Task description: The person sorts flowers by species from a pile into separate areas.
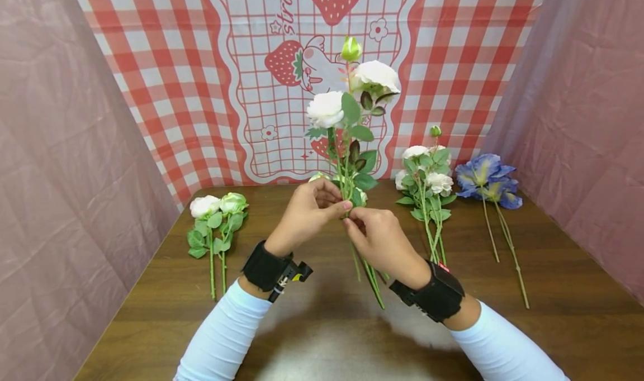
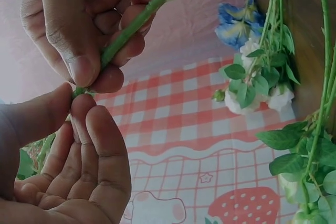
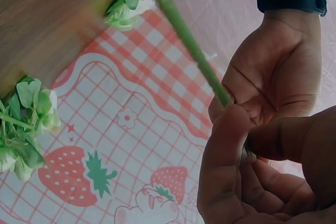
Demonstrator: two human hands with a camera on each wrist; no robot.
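A white artificial rose spray with two full blooms, a green bud and dark-tipped leaves stands upright above the table's middle. My left hand pinches its green stem between thumb and fingers. Just below, my right hand pinches the same stem, thumb against forefinger. In the left wrist view, the thick stem runs up from the right hand's fingertips. The right wrist view has the stem slanting into the fingers. More pale blooms lie behind the hands, mostly hidden.
Two white-green roses lie on the wooden table at the left. To the right lie a white rose bunch and blue-purple irises. A checked strawberry cloth hangs behind; pink curtains flank the table.
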